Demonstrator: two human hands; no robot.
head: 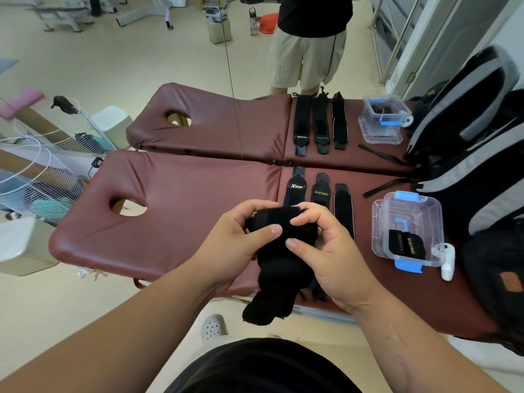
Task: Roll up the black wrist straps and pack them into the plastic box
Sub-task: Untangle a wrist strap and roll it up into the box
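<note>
**Wind tight, keep the edges square**

Held above the near edge of the table [170,222]: the black wrist strap [273,268], half wound, with its loose tail hanging toward the floor. Clamped on the roll from either side by the left hand [241,236] and the right hand [331,251], fingers [302,221] curled round it and thumbs pressed on its front.

Pinch the roll's two ends evenly, so the layers stack without coning. Draw the tail up under light tension, turning with one hand and guiding with the other. Press the last end down firmly, lest the roll spring open.

Farther out, flat on the table, three unrolled straps [320,191] left to do. To the right, the open plastic box [425,211] with one rolled strap [407,245] already inside. Set this one snugly beside it.
</note>
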